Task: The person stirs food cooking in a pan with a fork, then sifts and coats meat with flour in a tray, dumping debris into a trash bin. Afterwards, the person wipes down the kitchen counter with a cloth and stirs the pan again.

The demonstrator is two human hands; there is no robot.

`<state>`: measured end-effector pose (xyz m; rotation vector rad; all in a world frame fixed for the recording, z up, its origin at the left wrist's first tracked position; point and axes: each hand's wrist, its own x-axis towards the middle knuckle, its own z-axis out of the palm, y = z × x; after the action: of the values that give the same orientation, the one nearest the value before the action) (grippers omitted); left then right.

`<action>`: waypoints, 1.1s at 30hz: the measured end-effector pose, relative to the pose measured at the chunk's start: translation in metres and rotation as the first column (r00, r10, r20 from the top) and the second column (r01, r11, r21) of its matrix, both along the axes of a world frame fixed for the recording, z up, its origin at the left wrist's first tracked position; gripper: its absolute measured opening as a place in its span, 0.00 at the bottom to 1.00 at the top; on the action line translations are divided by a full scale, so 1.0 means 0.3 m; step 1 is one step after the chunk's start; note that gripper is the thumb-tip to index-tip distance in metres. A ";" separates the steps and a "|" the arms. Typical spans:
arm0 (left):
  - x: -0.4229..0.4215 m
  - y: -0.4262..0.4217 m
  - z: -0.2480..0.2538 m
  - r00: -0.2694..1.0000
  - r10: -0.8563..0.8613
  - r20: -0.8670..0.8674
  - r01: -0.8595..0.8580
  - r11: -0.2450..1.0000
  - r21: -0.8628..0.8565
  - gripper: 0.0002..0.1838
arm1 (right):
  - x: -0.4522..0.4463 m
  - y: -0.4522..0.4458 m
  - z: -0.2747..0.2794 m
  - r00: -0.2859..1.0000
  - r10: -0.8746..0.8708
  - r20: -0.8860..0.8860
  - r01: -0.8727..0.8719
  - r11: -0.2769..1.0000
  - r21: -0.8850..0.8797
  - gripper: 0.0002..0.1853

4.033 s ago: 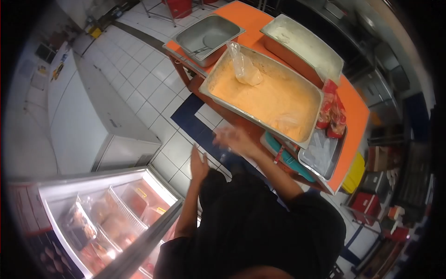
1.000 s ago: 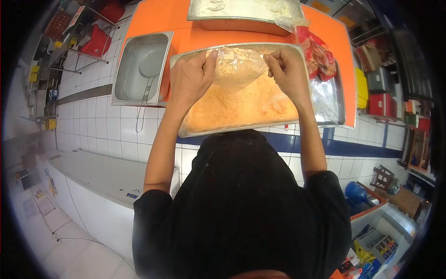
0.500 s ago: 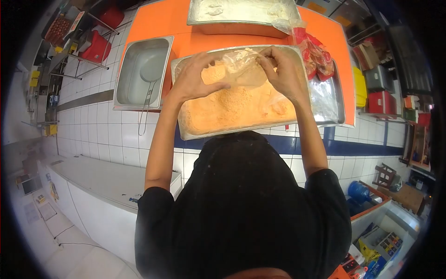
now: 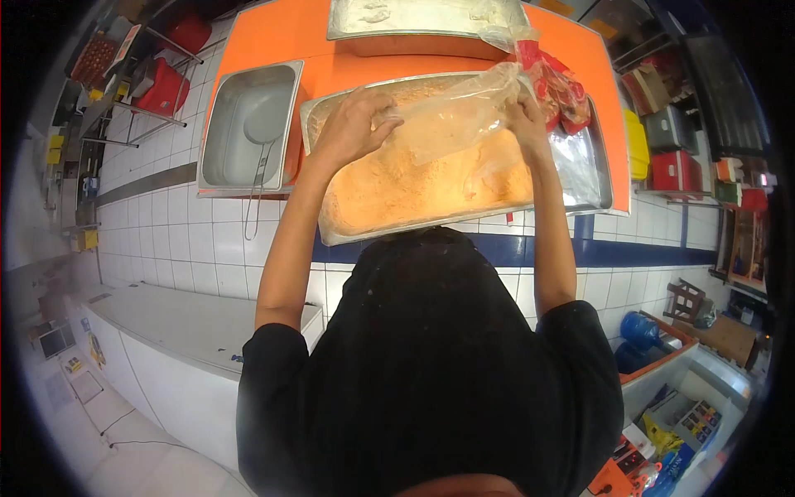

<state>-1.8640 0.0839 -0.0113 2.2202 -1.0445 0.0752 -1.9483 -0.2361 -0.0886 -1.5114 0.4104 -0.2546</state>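
A clear plastic bag (image 4: 455, 120) is stretched between my two hands above a metal tray (image 4: 348, 234) of orange powder (image 4: 414, 195). My left hand (image 4: 358, 126) pinches the bag's left end over the tray's left half. At the tray's upper right, my right hand (image 4: 527, 120) is closed on the gathered right end of the bag. Orange powder shows through the film, and some seems to cling to it. Another piece of clear plastic appears to lie on the powder at the right.
A deep metal pan (image 4: 217, 157) with a long-handled strainer (image 4: 263, 124) stands at left on the orange table (image 4: 319, 54). Behind is a tray of pale flour (image 4: 431, 18). Red-printed plastic bags (image 4: 563, 95) lie at right over a metal tray (image 4: 609, 178).
My right hand has moved right, pulling the bag from a bunched shape into a wide stretch. My left hand has shifted slightly and its fingers have closed more.
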 end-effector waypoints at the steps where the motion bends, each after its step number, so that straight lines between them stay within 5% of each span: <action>1: 0.007 -0.003 0.001 0.999 -0.009 -0.035 0.010 0.998 0.056 0.10 | -0.014 0.011 0.003 0.997 -0.046 -0.055 0.052 0.992 0.111 0.14; 4: 0.040 -0.009 -0.024 0.997 -0.043 -0.057 0.050 0.989 0.138 0.09 | -0.029 0.013 -0.058 0.994 -0.104 -0.019 0.106 0.975 0.198 0.14; 10: 0.022 -0.042 -0.029 0.994 -0.064 0.090 0.075 0.989 -0.127 0.07 | -0.072 -0.021 -0.126 0.998 -0.043 -0.040 0.035 0.981 -0.193 0.18; 15: 0.049 -0.067 -0.052 0.983 -0.119 0.138 0.139 0.980 -0.139 0.07 | -0.118 0.069 -0.078 0.986 -0.156 0.057 0.158 0.987 -0.040 0.19; 22: 0.056 -0.037 -0.091 0.991 -0.066 -0.114 0.034 0.964 -0.263 0.11 | -0.170 0.089 -0.104 0.977 -0.213 0.023 0.211 0.976 0.061 0.19; 27: 0.073 -0.002 -0.235 0.985 -0.029 -0.170 0.011 0.994 -0.109 0.12 | -0.216 0.087 -0.130 0.975 -0.216 -0.052 0.220 0.970 0.102 0.21; 31: 0.077 0.007 -0.327 0.999 -0.038 -0.013 0.036 0.990 -0.139 0.08 | -0.227 0.088 -0.119 0.955 -0.290 -0.057 0.294 0.950 0.101 0.20; 33: 0.063 0.019 -0.310 0.991 -0.060 0.118 0.070 0.994 -0.083 0.05 | -0.230 0.091 -0.132 0.927 -0.375 -0.021 0.373 0.926 -0.047 0.16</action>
<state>-1.8450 0.0895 -0.1041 2.1230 -1.1532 0.2186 -2.0172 -0.2089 -0.1281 -1.4709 0.7227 -0.5450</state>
